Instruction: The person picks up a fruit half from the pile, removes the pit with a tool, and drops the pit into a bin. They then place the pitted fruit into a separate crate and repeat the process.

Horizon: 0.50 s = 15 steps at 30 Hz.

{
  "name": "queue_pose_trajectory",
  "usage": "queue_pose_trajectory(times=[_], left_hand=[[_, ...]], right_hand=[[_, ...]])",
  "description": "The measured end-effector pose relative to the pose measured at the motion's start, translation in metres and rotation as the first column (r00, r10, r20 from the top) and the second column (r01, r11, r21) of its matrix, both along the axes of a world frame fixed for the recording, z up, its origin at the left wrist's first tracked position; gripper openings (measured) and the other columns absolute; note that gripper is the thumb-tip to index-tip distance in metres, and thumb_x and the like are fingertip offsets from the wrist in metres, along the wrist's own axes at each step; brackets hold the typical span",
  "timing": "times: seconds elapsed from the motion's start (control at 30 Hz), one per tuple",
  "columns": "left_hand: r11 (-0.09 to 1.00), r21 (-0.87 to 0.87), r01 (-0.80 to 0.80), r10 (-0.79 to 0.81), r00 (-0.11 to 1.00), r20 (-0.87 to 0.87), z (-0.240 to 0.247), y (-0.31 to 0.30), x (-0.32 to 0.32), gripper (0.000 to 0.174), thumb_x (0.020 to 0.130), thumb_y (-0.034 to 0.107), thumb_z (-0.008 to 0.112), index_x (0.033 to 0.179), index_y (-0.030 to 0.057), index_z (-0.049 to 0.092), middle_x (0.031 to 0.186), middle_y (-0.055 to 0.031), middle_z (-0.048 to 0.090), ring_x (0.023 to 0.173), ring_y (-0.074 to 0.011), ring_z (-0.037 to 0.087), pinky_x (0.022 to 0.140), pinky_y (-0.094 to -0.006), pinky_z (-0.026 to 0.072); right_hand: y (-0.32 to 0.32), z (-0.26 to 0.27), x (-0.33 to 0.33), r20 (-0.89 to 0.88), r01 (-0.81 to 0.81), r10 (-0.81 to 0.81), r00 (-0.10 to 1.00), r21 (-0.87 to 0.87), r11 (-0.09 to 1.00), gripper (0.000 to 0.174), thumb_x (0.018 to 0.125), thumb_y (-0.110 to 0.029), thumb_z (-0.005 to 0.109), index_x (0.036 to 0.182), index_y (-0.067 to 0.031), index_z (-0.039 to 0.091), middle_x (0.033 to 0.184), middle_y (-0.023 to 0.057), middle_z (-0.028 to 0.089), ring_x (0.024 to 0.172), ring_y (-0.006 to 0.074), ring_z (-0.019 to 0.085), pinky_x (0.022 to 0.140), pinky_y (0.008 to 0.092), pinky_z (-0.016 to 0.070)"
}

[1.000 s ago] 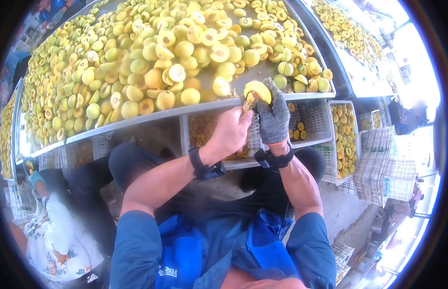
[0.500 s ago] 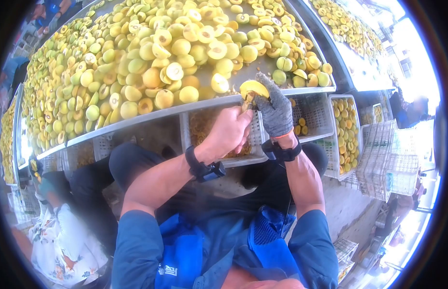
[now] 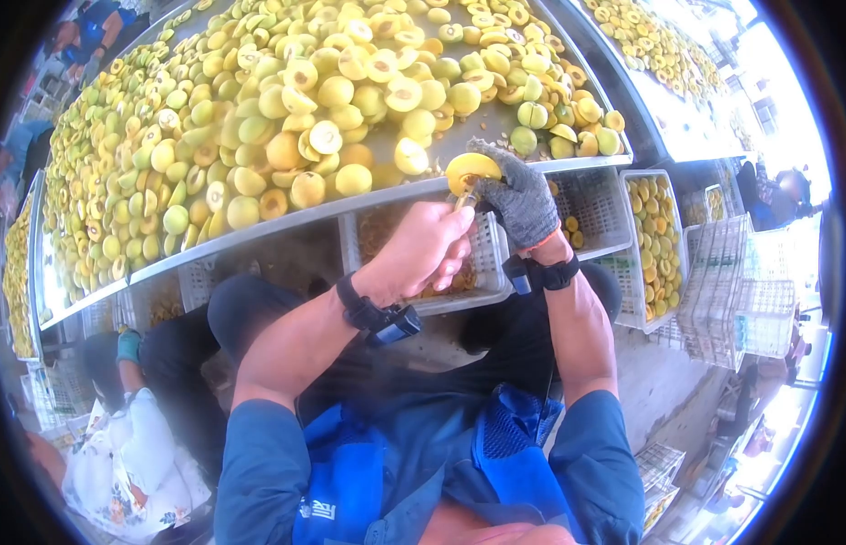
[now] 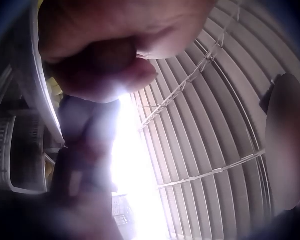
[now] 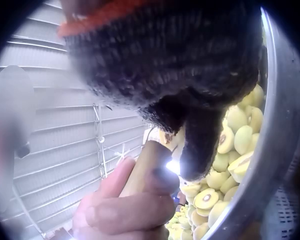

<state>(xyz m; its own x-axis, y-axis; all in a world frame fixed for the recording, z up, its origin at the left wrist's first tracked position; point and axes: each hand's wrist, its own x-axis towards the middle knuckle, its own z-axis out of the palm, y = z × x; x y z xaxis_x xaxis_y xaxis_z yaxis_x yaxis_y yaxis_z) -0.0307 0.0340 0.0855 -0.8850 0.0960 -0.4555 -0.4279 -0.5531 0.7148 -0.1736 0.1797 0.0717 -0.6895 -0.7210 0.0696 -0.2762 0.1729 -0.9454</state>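
Left hand (image 3: 426, 247): bare, curling its fingers round the wooden handle of a tool (image 5: 145, 166), with the thumb lying along it; the handle is pointing up at the fruit half.
Right hand (image 3: 525, 205): wearing a grey knit glove with an orange cuff, pinching the fruit half at its edge between thumb and fingers; how the other fingers are lying, the pictures are not showing clearly.
Fruit half (image 3: 472, 166): staying within both hands' reach, just above the left hand and beside the glove, showing a yellow rim; the tool's tip is meeting it, its exact shape being too small to tell.
Table (image 3: 250, 227): standing in front of the person, its metal rim running just behind the hands.
Fruit heap (image 3: 259, 109): covering much of the table, many halves showing brown centres.
Near crate (image 3: 492, 251): sitting below the hands, holding brownish scraps.
Middle crate (image 3: 608, 211): standing to its right, holding a few yellow pieces.
Full crate (image 3: 633, 307): standing farther right, holding many yellow pieces.
Crate stack (image 3: 712, 295): rising beyond it.
Wrists: wearing black straps with small devices.
Neighbour (image 3: 137, 454): sitting at left in white patterned clothing.
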Motion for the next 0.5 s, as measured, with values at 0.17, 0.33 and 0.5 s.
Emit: queue_pose_trajectory(times=[0.17, 0.33, 0.5], left_hand=[[0.992, 0.127, 0.024, -0.024, 1.000, -0.007, -0.001, -0.008, 0.000, 0.034, 0.108, 0.035, 0.054, 0.105, 0.0010, 0.056, 0.071, 0.0018, 0.046, 0.050, -0.0051, 0.040, 0.040, -0.0228, 0.0340], [0.969, 0.234, 0.079, -0.073, 0.997, -0.033, -0.005, -0.016, -0.002, 0.034, 0.109, 0.034, 0.053, 0.105, 0.0002, 0.056, 0.071, 0.0025, 0.046, 0.049, -0.0036, 0.039, 0.039, -0.0215, 0.0338], [0.954, 0.259, 0.151, -0.139, 0.988, -0.066, -0.010, -0.022, 0.000, 0.034, 0.110, 0.031, 0.051, 0.107, -0.0025, 0.055, 0.070, 0.0031, 0.045, 0.049, -0.0023, 0.038, 0.037, -0.0197, 0.0330]], right_hand=[[-0.003, -0.009, 0.006, -0.247, 0.044, -0.063, 0.967, -0.079, 0.996, 0.050, 0.094, -0.007, 0.072, 0.142, -0.0011, 0.058, 0.129, 0.0149, 0.068, 0.111, 0.0198, 0.067, 0.097, 0.0337, 0.0531], [-0.002, -0.008, 0.007, -0.182, 0.041, -0.062, 0.981, -0.120, 0.992, 0.050, 0.094, -0.006, 0.072, 0.142, -0.0014, 0.058, 0.127, 0.0139, 0.069, 0.110, 0.0175, 0.066, 0.096, 0.0324, 0.0535], [0.006, -0.009, -0.008, -0.142, -0.033, 0.033, 0.989, 0.000, 0.999, 0.049, 0.093, -0.010, 0.075, 0.140, -0.0036, 0.061, 0.118, 0.0119, 0.073, 0.104, 0.0153, 0.068, 0.089, 0.0314, 0.0543]])
